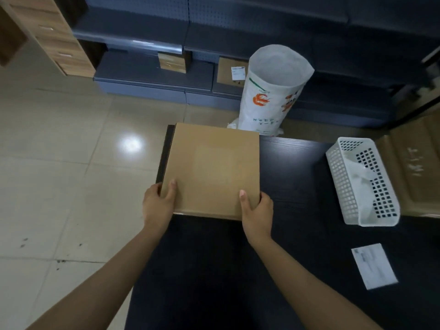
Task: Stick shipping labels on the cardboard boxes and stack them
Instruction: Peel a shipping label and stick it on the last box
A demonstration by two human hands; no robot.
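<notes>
A flat cardboard box (213, 169) lay on the far left corner of a dark table (297, 258), its plain brown top bare and facing up. Both hands held it at its near edge. The left hand (158, 202) grasped the near left corner, thumb lying on the top face and fingers wrapped round the side. The right hand (258, 211) grasped the near right corner the same way, thumb pressed flat on top and fingers curled round the right side. Whether the box rested fully on the table or was lifted slightly could not be told. On the table to the right, well apart from the box, a white shipping label (373, 265) lay flat, its print too blurred to read. Beyond it, near the table's right edge, stood a white plastic basket (342, 177) with a perforated wall and some crumpled white stuff inside. Past the far edge of the table a tall white sack (271, 96) with orange print stood open on the tiled floor (59, 151). Behind it, on low dark shelves (152, 75), sat another box (226, 72) bearing a small white label, and a smaller box (172, 61) to its left.
</notes>
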